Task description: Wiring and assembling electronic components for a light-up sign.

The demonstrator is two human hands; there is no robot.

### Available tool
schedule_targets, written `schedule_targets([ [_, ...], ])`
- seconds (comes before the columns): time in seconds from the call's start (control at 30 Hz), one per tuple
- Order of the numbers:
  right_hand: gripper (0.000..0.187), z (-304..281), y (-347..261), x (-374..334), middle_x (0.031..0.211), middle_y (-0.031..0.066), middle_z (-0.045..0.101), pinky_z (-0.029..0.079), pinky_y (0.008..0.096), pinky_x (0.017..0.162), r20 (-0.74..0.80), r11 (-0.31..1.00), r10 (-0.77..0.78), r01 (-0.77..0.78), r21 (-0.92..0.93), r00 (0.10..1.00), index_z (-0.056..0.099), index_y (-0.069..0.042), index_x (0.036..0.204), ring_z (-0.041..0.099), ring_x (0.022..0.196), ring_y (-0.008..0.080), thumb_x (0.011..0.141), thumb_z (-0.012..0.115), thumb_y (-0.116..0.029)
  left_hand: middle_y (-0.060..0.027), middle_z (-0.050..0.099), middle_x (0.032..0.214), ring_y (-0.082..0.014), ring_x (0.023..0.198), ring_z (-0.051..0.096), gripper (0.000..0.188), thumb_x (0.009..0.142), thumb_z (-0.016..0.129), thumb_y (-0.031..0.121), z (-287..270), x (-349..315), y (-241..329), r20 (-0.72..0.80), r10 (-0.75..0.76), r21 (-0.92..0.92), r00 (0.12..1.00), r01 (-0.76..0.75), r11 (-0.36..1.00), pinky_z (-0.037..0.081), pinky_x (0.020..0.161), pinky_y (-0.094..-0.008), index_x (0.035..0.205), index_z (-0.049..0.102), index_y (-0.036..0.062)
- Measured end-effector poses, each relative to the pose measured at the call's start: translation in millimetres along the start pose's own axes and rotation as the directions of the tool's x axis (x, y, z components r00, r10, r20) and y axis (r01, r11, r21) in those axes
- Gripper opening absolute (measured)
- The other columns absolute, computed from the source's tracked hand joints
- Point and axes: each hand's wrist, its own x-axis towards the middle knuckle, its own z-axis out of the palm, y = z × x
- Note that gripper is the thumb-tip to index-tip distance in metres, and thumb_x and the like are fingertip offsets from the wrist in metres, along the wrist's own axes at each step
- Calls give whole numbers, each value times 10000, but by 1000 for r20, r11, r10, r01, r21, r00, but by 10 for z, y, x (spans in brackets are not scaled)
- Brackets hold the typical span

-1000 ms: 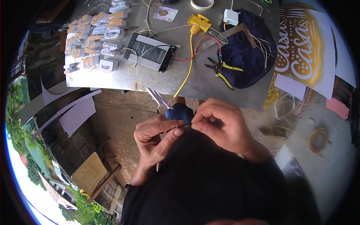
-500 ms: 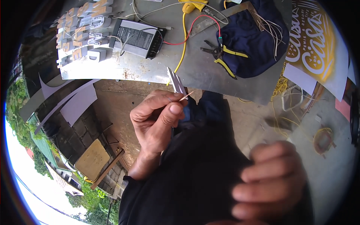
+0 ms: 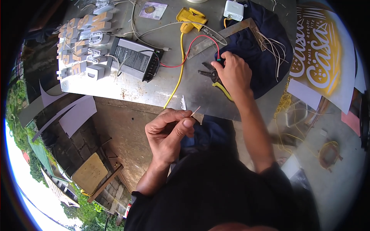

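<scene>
My left hand [image 3: 169,134] is held in front of the table's near edge, thumb and forefinger pinched on a thin wire [image 3: 196,111]. The wire's fine end sticks out past the fingertips. Just beyond those fingers a narrow white piece [image 3: 183,102] shows; whether the hand holds it too is hidden. Over the table, my right hand [image 3: 236,75] has its thumb and forefinger closed around a small green connector [image 3: 219,59] at the end of a red wire [image 3: 195,41]. Wire-stripping pliers [image 3: 223,91] with yellow handles lie partly under that hand.
A black-and-silver power supply [image 3: 133,57] sits left of centre, beside several channel letters [image 3: 95,72]. A yellow cord connector [image 3: 191,17], a metal square [image 3: 235,32], a white charger [image 3: 233,10] and dark blue cloth [image 3: 266,73] occupy the table's far side. Printed sheets [image 3: 327,50] stand at right.
My right hand has moved from low at the right up to the table, onto the green connector. The left hand keeps its pinch on the wire. The view has shifted slightly.
</scene>
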Motion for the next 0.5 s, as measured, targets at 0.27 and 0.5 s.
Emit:
schedule_targets([
  [0.27,215,-23,128,105,886,159,675,517,417,671,118,949,36,-72,309,992,660,-48,893,657,776,340,780,708,-224,-142,635,777,-181,558,577,144,841,667,51,-4,101,-105,0,22,-29,1000,-22,999,444,467,-270,967,656,-19],
  [0.5,207,-103,263,103,794,-13,640,464,174,587,464,340,28,-445,828,885,663,-19,969,566,650,43,844,701,-180,-99,564,692,-154,549,495,184,911,581,96,57,332,-184,-7,12,-136,1000,-13,991,387,491,-245,1056,635,-5],
])
